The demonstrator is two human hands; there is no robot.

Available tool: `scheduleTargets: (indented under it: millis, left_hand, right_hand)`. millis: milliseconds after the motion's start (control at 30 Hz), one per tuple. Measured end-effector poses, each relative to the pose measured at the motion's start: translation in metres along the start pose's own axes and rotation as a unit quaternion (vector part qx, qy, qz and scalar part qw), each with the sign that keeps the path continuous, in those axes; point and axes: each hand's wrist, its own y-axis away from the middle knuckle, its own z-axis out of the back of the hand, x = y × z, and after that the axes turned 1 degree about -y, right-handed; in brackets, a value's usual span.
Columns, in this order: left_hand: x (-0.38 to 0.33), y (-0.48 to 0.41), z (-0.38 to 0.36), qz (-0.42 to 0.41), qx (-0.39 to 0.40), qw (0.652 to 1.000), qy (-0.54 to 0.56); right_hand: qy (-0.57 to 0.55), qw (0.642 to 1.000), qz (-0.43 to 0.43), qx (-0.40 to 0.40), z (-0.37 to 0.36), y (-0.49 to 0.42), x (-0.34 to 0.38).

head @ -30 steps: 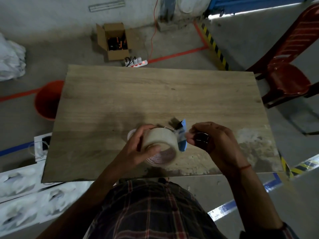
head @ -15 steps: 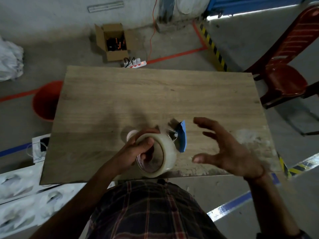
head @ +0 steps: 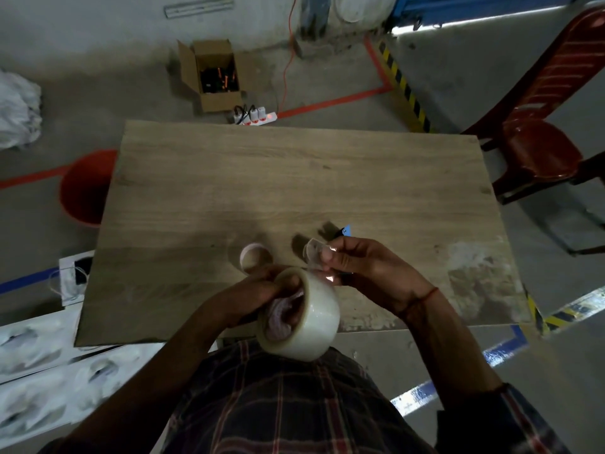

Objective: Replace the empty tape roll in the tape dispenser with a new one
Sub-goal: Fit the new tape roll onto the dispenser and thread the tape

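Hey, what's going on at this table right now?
A person is reloading a dispenser. Their left hand grips the new roll, fingers through its core, above the near edge of the table. The right hand pinches the loose tape end peeled from it. The empty core lies on the table beyond the left hand. The dispenser is mostly hidden behind the right hand, not yet loaded.

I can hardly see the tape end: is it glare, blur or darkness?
Head view: dim overall; the clear tape end pinched by the right hand shows only by small glints; the roll in the left hand looks sharp; the lens bows the table edges.
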Motion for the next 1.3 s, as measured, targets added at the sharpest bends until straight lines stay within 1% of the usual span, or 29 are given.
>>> scheduleTargets:
  millis: [33,100,167,233,300,333,367,400,433,500,533,567,633,667,700,733,800,867,967,1133,1267,1300]
  left_hand:
    - [-0.003,0.002,-0.002,0.004,0.003,1.000,-0.001]
    - [-0.004,0.003,0.000,0.012,0.007,1.000,-0.007]
    - [-0.003,0.003,0.003,0.010,-0.004,1.000,-0.021]
    - [-0.002,0.003,0.009,0.000,0.007,1.000,-0.026]
    - [0.002,0.000,0.011,-0.006,0.010,1.000,-0.015]
    - [0.003,-0.003,0.010,-0.002,-0.019,1.000,0.007]
    - [0.003,-0.008,0.007,0.014,-0.064,0.997,0.034]
    - [0.002,-0.015,0.004,0.011,-0.108,0.993,0.046]
    - [0.002,-0.018,0.003,-0.019,-0.144,0.988,0.046]
    - [-0.003,-0.021,-0.002,-0.113,-0.204,0.972,0.031]
    - [-0.006,-0.022,-0.004,-0.161,-0.205,0.965,0.018]
    - [-0.006,-0.020,-0.006,-0.211,-0.183,0.960,-0.022]
    - [-0.004,-0.019,-0.007,-0.265,-0.165,0.937,-0.155]
    - [-0.006,-0.020,-0.009,-0.290,-0.169,0.915,-0.223]
    - [-0.010,-0.023,-0.011,-0.307,-0.172,0.896,-0.271]
    - [-0.014,-0.023,-0.013,-0.307,-0.176,0.886,-0.300]
    - [-0.019,-0.023,-0.016,-0.281,-0.167,0.897,-0.298]
    - [-0.018,-0.019,-0.018,-0.297,-0.161,0.889,-0.310]
    - [-0.017,-0.016,-0.022,-0.300,-0.151,0.899,-0.281]
    - [-0.006,-0.017,-0.021,-0.257,-0.223,0.911,-0.234]
    - [0.001,-0.025,-0.028,-0.216,-0.289,0.894,-0.266]
    - [0.005,-0.027,-0.029,-0.199,-0.300,0.895,-0.264]
  right_hand:
    - [0.001,1.000,0.019,-0.016,-0.001,0.000,0.002]
    - [0.013,0.995,0.085,-0.052,-0.003,0.004,0.006]
    - [0.068,0.979,0.165,-0.094,-0.004,0.012,0.012]
    - [0.187,0.946,0.225,-0.137,-0.011,0.020,0.016]
    - [0.307,0.899,0.261,-0.170,-0.026,0.027,0.017]
    - [0.340,0.879,0.279,-0.185,-0.034,0.030,0.017]
    - [0.355,0.863,0.298,-0.200,-0.039,0.031,0.017]
    - [0.360,0.853,0.312,-0.214,-0.043,0.033,0.019]
    - [0.363,0.846,0.321,-0.222,-0.044,0.032,0.020]
    - [0.378,0.836,0.328,-0.227,-0.045,0.030,0.023]
    - [0.390,0.827,0.333,-0.233,-0.045,0.028,0.024]
    - [0.396,0.818,0.339,-0.242,-0.044,0.026,0.026]
    - [0.377,0.818,0.349,-0.259,-0.040,0.023,0.034]
    - [0.367,0.821,0.351,-0.261,-0.037,0.021,0.038]
    - [0.364,0.822,0.350,-0.261,-0.035,0.020,0.042]
    - [0.366,0.822,0.348,-0.262,-0.032,0.019,0.045]
    - [0.366,0.820,0.346,-0.271,-0.029,0.019,0.047]
    - [0.355,0.821,0.343,-0.288,-0.024,0.020,0.050]
    - [0.351,0.827,0.324,-0.298,-0.013,0.023,0.052]
    - [0.340,0.839,0.292,-0.309,-0.009,0.022,0.040]
    - [0.295,0.835,0.307,-0.348,-0.002,0.018,0.032]
    - [0.297,0.834,0.307,-0.349,0.000,0.016,0.030]
